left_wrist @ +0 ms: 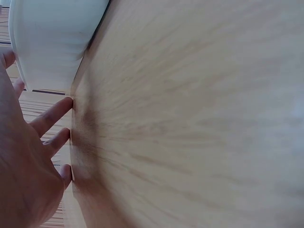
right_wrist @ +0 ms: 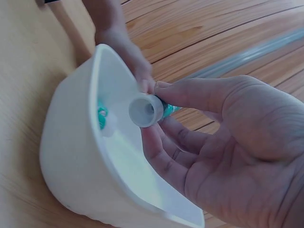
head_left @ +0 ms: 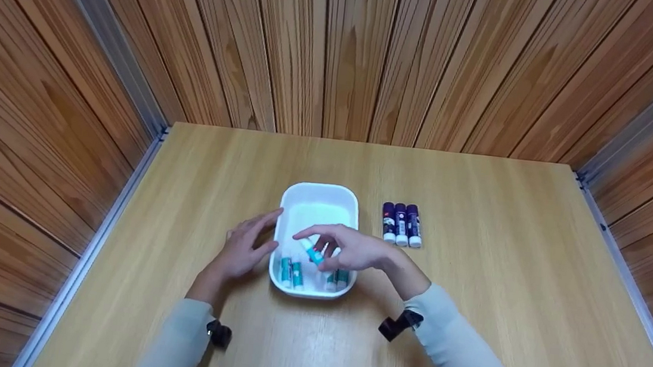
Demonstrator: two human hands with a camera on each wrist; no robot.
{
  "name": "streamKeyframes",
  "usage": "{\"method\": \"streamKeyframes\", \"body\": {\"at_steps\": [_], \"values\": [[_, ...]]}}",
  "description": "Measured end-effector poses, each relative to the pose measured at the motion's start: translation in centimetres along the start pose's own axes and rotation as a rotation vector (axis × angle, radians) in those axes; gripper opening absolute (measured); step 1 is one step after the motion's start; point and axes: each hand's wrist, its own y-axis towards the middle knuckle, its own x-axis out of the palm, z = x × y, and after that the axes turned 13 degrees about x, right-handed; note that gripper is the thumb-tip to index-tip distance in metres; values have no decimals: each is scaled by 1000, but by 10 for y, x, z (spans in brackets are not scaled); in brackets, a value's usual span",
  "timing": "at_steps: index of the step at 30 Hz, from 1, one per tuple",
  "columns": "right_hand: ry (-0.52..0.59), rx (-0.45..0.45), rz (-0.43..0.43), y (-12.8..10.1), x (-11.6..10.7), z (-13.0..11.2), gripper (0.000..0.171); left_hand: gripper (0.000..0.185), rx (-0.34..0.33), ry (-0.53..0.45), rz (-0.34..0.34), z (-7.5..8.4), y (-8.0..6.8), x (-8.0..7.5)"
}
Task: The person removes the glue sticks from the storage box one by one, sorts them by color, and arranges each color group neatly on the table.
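Observation:
My right hand (head_left: 356, 250) pinches a teal and white glue stick (head_left: 313, 252) between thumb and fingers, above the white plastic tray (head_left: 320, 204). In the right wrist view, the hollow white end of that glue stick (right_wrist: 143, 112) faces the camera. Inside the tray's near end lie two teal glue sticks (head_left: 297, 275) on the left and two more teal ones (head_left: 342, 278) on the right, partly shaded under the hand. My left hand (head_left: 241, 248), fingers spread, rests beside the tray's left wall, with thumb and index fingertip at its rim.
Three dark purple glue sticks (head_left: 400, 224) with white ends lie side by side on the wooden table (head_left: 503, 272), right of the tray. Wood-panelled walls (head_left: 351, 54) enclose the table at the back and both sides.

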Motion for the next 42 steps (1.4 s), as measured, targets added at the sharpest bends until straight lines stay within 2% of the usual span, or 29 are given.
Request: {"method": "streamKeyframes", "body": {"at_steps": [8, 18, 42], "values": [[35, -44, 38, -14, -13, 6, 68, 74, 3, -4, -3, -2, 3, 0], [44, -33, 111, -35, -24, 17, 66, 74, 11, -9, -12, -1, 3, -1], [108, -4, 297, -77, -42, 71, 68, 74, -7, -8, -15, 0, 5, -1]]}}
